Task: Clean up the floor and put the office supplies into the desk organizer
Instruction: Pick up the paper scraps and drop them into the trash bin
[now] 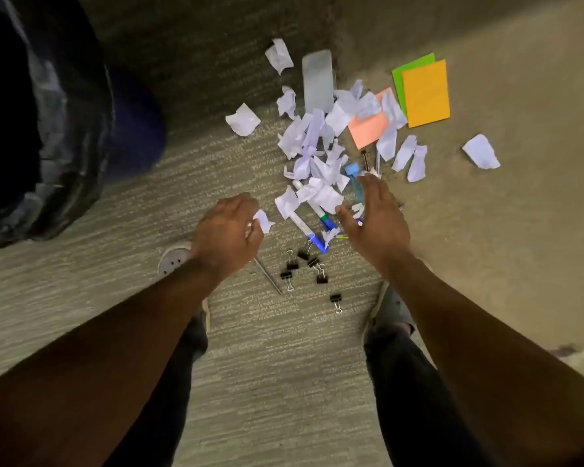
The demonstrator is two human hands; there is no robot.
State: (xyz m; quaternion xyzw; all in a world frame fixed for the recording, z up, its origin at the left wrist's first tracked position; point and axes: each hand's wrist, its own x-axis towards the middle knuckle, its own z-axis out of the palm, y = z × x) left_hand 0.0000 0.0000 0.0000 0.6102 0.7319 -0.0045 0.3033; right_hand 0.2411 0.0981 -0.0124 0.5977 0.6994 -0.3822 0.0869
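left hand [226, 230] grasps a paper scrap [263, 221]; right hand [375, 217] spreads, released, over the paper pile [314, 160] on carpet [270, 358].

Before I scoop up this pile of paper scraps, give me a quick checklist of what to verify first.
1. Bin within reach: ok, the bag-lined trash bin stands open at the left.
2. Left hand free: not ok, it already grips one paper scrap.
3. Right hand free: ok, open, palm toward the pile.
4. Scraps free of supplies: not ok, markers lie under the paper pile.
5. Binder clips apart from the scraps: ok.
6. Desk organizer located: cannot tell, none in view.
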